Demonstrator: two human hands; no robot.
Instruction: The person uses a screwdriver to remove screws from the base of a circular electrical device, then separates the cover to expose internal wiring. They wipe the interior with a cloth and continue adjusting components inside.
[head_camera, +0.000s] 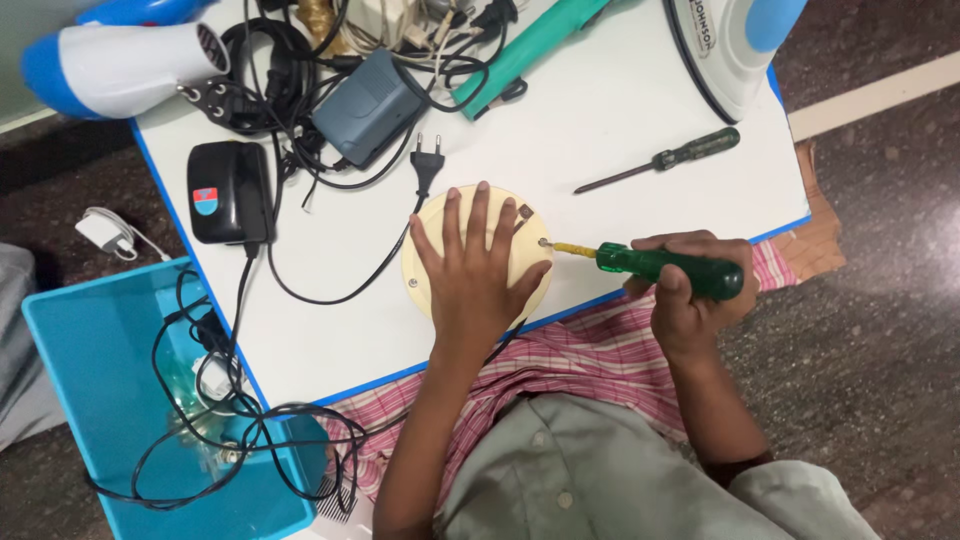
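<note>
The left hand (470, 270) is lying flat with fingers spread, pressing down on a round cream-coloured disc (478, 255) near the front edge of the white worktop (620, 120). The right hand (690, 290) is wrapping its fingers shut around a green-handled screwdriver (650, 264), whose tip is touching the disc's right rim. A second, darker screwdriver (660, 160) is lying behind, and a black two-pin plug (427, 165) is lying just beyond the disc.

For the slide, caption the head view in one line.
Left hand flat on a round cream device while right hand drives a green-handled screwdriver into its edge, on a cluttered white table.
</note>
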